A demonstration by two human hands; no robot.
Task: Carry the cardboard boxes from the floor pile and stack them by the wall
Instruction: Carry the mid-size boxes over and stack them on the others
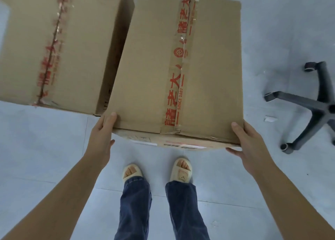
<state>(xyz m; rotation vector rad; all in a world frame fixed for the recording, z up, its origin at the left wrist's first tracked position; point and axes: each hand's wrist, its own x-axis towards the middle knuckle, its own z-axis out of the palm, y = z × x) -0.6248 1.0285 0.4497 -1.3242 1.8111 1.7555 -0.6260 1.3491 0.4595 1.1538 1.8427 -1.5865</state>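
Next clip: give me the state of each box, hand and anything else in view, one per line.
Right box: taped shut, held at its near corners.
Left box: taped shut, untouched.
Left hand: grips near-left corner.
Right hand: grips near-right corner.
Chair base: on floor, apart.

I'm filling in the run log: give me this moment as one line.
stage: lifting box | left hand: grips box near corner | right hand: grips other corner | second box: beside it | chair base: right
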